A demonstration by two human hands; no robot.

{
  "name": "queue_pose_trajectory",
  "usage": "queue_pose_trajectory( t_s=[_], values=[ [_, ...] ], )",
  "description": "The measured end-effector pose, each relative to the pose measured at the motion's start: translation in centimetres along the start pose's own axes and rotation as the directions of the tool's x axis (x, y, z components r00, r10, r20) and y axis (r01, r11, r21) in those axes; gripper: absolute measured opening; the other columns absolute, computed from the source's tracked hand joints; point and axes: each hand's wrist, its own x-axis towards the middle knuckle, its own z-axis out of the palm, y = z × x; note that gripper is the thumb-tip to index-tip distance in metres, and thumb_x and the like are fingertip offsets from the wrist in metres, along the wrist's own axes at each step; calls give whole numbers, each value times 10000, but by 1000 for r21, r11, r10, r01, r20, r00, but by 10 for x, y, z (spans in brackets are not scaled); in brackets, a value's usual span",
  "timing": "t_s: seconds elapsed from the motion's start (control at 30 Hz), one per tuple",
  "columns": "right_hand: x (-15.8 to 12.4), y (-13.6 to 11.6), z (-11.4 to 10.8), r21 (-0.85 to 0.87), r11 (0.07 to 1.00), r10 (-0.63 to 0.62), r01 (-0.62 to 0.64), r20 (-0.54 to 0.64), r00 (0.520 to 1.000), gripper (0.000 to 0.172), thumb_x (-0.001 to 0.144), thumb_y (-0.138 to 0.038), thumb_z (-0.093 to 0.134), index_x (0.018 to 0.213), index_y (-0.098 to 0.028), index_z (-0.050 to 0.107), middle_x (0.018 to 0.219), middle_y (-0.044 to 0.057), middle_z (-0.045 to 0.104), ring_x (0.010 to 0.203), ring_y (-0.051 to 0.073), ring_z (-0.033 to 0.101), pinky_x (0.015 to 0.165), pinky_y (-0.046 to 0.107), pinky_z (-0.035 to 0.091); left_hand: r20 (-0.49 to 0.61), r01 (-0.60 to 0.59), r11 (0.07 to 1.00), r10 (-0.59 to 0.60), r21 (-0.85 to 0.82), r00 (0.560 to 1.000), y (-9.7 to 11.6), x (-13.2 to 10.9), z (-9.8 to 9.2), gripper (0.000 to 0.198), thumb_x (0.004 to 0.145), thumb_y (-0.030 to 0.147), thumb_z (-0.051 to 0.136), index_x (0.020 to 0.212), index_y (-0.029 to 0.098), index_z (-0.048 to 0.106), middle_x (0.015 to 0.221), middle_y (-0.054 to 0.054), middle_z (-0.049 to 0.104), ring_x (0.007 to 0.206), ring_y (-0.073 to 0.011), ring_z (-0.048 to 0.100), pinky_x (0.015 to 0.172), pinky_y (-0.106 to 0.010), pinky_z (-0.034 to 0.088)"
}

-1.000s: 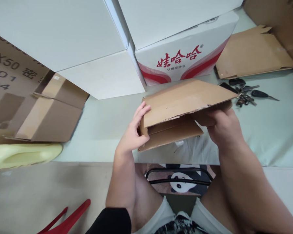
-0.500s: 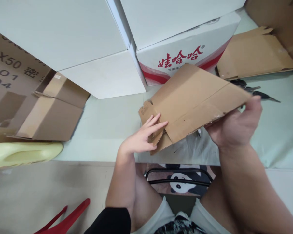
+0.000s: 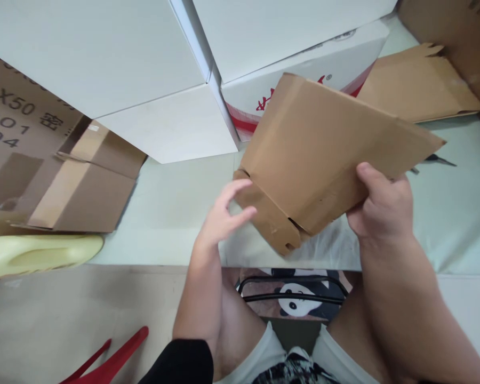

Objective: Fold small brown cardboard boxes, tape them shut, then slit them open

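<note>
Left hand [image 3: 221, 217]: grip wide, at the left flap [image 3: 271, 217] of the brown carton [image 3: 324, 152]; contact cannot be determined. Carton: over the desk [image 3: 172, 213], lowest corner near the front edge. Right hand [image 3: 386, 208]: grip closed on the carton.

Looks like matt, smooth-faced corrugated board on the folded brown cardboard carton [image 3: 324, 149], with faint creases. Reads the same on the flat brown cardboard piece [image 3: 412, 88] at back right. Shows smooth, low-sheen faces on the large white rectangular box [image 3: 104, 53]; can't tell board from panel. Looks like smooth printed paperboard on the white-and-red carton [image 3: 328, 58]. Looks like thin sheeting on the pale green table cover [image 3: 176, 202], lightly wrinkled. Reads as smooth, soft-sheen plastic on the pale yellow rounded object [image 3: 44, 253]. Reads as matt cloth on the black sleeve [image 3: 184, 360].
</note>
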Motion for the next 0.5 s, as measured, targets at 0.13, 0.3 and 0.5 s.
queue_pose_trajectory(
  t_s=[0.13,0.3,0.5],
  values=[
    [3,-6,-6,-3,999,-47,47,18,999,267,598,-385,786,766,-240,638,875,56,718,989,283,706,999,526,566,-390,119,977,-182,-179,903,-19,4,-2,854,647,717,851,1321,261,592,1448,-148,628,1371,-329,587,1129,-514,480],
    [1,-13,-8,86,994,-76,68,86,993,229,588,-349,808,674,-236,628,788,38,689,915,260,703,1053,523,536,112,312,823,-295,-475,949,-17,0,-8,727,600,606,932,1149,192,696,1139,-133,788,1075,-310,758,910,-402,611],
    [1,-7,-5,42,995,-97,95,40,994,271,610,-358,851,746,-230,654,931,58,739,955,246,709,1059,497,529,15,318,786,-367,-530,930,-11,3,-2,560,565,501,975,947,176,727,932,-96,822,832,-261,787,737,-348,624]
  ],
)
